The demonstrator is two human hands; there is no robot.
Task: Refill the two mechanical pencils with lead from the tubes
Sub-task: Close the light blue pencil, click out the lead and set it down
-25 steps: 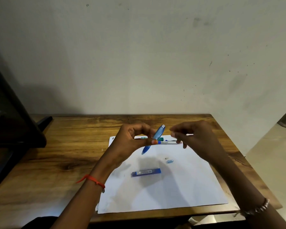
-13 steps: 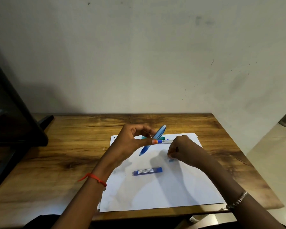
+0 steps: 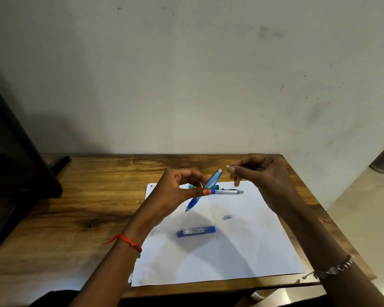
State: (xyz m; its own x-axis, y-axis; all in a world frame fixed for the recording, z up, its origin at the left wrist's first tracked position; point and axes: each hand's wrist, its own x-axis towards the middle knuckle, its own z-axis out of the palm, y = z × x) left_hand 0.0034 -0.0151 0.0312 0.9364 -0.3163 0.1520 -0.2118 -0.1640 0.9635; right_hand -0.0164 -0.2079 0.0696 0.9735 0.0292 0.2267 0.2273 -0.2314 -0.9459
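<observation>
Head view has the left hand [image 3: 177, 191] raised over the white paper sheet [image 3: 242, 251], thumb and curled fingers pinching the blue pencil [image 3: 211, 182] around its middle. The pencil's long axis is tilted: the writing tip points down and toward the person, and the back end points up, away and to the right.

The right hand [image 3: 264, 176] hovers just beside that back end, a little higher and to its right. Its fingers [image 3: 233, 170] are closed in a fine pinch on a small white piece [image 3: 227, 166], too small to identify, though it is probably the pencil's end plug. The two are near each other but not touching.

Whatever goes into the barrel next has to travel along that tilted axis from the upper right, so the right hand is the nearer one for the job.

On the sheet below, the lead tube [image 3: 196, 231] lies flat with its length running left to right, nearer the person than both hands. A clear cap [image 3: 227, 217] lies just beyond its right end. The second pencil [image 3: 228, 191] lies flat farther back, with a teal object [image 3: 215, 186] behind it. The sheet rests on the wooden counter [image 3: 98, 196].
</observation>
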